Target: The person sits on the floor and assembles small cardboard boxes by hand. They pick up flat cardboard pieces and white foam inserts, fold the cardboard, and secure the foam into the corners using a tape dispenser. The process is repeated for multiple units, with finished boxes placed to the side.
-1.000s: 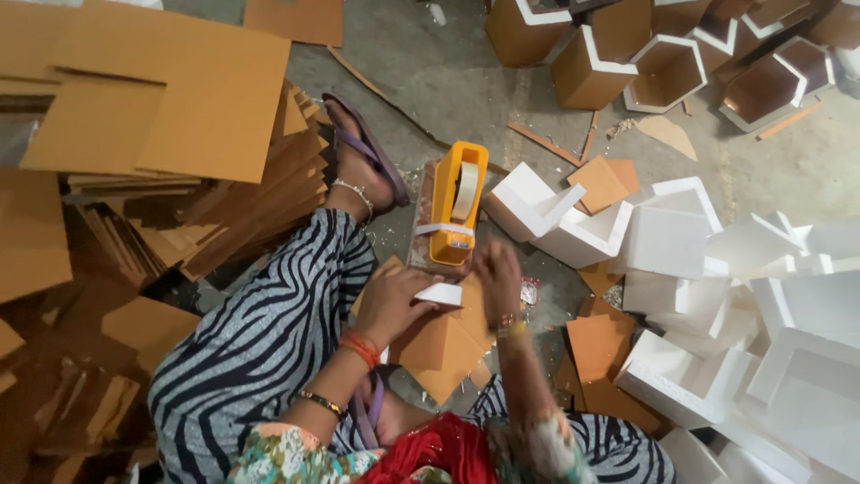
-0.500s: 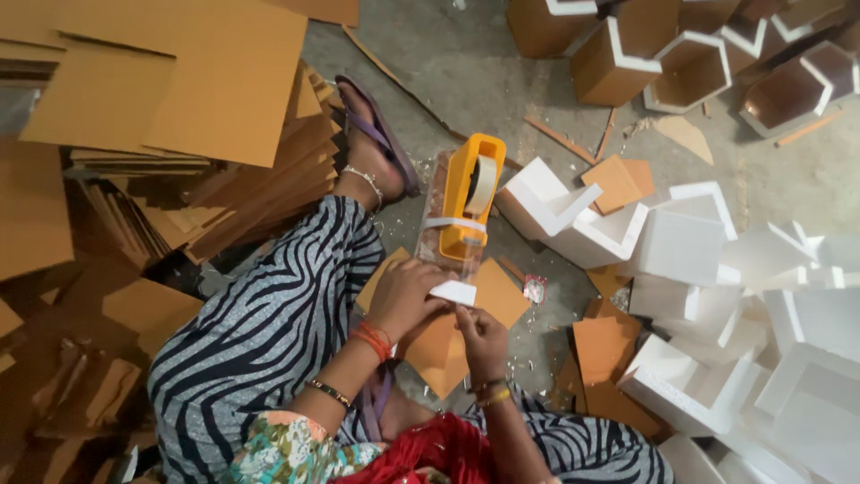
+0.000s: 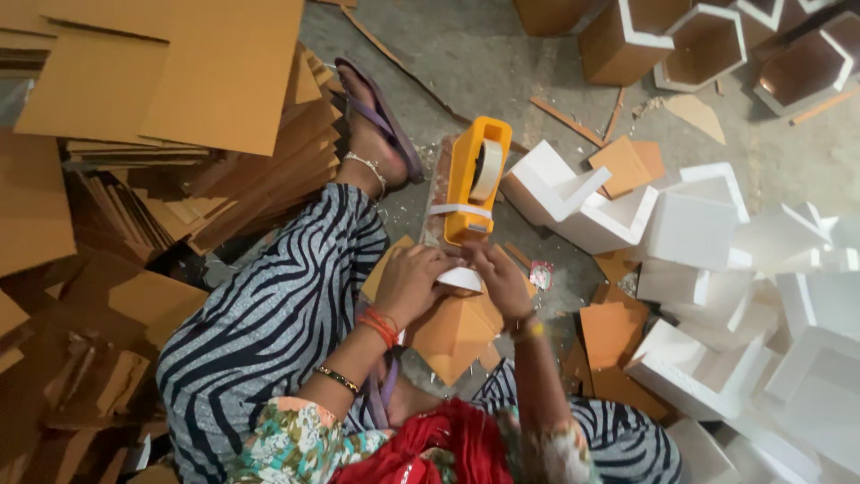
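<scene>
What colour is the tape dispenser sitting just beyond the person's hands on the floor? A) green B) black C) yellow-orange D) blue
C: the tape dispenser is yellow-orange with a white roll, standing just past the left hand and right hand.

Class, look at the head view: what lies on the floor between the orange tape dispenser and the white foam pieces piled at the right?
In the head view, an open white angular box shape lies between the orange tape dispenser and the white foam pieces, with a small brown card piece resting just behind it.

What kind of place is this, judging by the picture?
Probably a small workshop where cardboard boxes are made by hand, on a concrete floor. Stacks of brown cardboard sheets, many folded white box pieces and an orange tape dispenser suggest it.
</scene>
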